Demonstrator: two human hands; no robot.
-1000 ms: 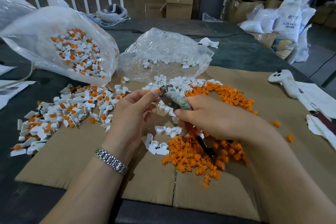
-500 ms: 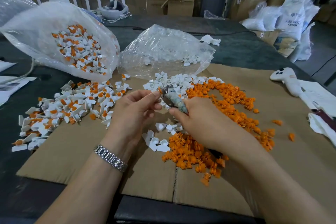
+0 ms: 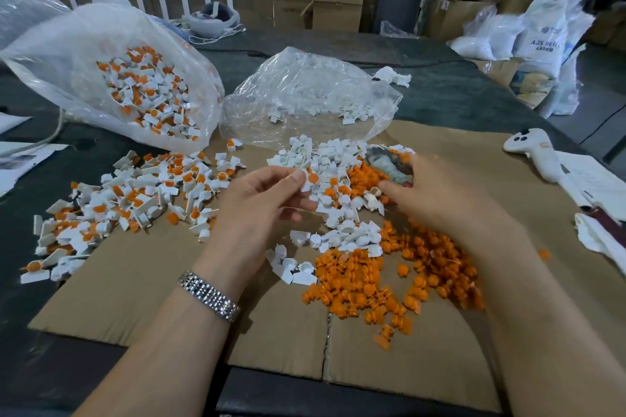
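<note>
Head view: both hands work above the cardboard (image 3: 135,281) laid on the desk (image 3: 440,91).
Left hand (image 3: 257,210): thumb and fingers pinched together on a white cap (image 3: 309,180) (orange in its centre), above the cardboard's middle.
Right hand (image 3: 440,200): fingers curled round a wrapped tool (image 3: 389,164), which is blurred, toward the cardboard's far side.
Orange plugs (image 3: 372,284): heaped on the cardboard's near middle.
Loose white caps (image 3: 325,159): heaped by the cardboard's far edge.

Left bag (image 3: 101,54), right bag (image 3: 305,85) behind cardboard (image 3: 135,281); assembled caps (image 3: 135,193) left, plugs (image 3: 372,288) right.
</note>
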